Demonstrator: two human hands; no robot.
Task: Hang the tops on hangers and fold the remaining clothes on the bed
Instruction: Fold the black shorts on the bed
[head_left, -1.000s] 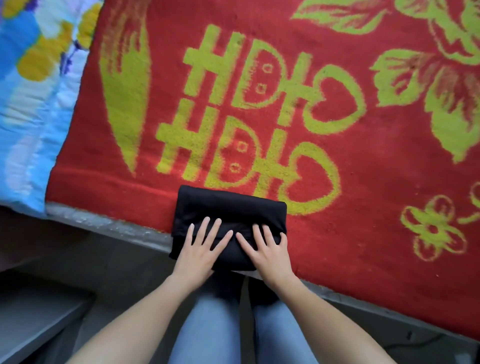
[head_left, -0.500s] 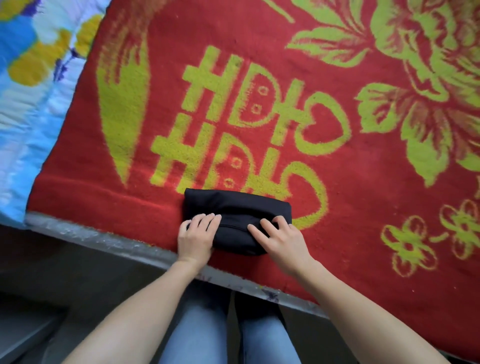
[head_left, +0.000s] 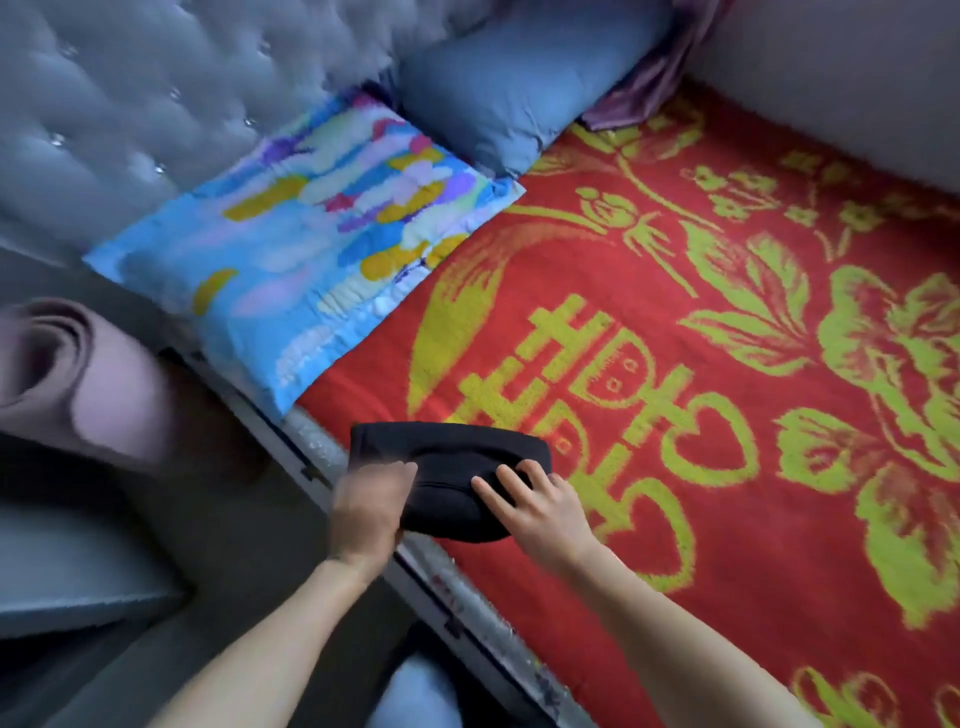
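Observation:
A folded black garment (head_left: 452, 457) sits as a compact bundle at the near edge of the bed, partly overhanging the red and yellow-green blanket (head_left: 701, 493). My left hand (head_left: 366, 514), blurred by motion, grips the bundle's left end. The right end is held by my right hand (head_left: 540, 512), fingers laid over the top. No hangers or other clothes are in view.
A colourful blue pillow (head_left: 311, 234) and a plain blue pillow (head_left: 509, 88) lie against the grey tufted headboard (head_left: 130, 104). Purple cloth (head_left: 654, 67) is bunched in the far corner. A rolled pink mat (head_left: 78, 379) stands left of the bed. The grey bed frame edge (head_left: 467, 587) runs diagonally.
Both hands went from pressing flat on the bundle to taking hold of its ends. The view swung up and left, bringing the pillows, headboard and mat into sight.

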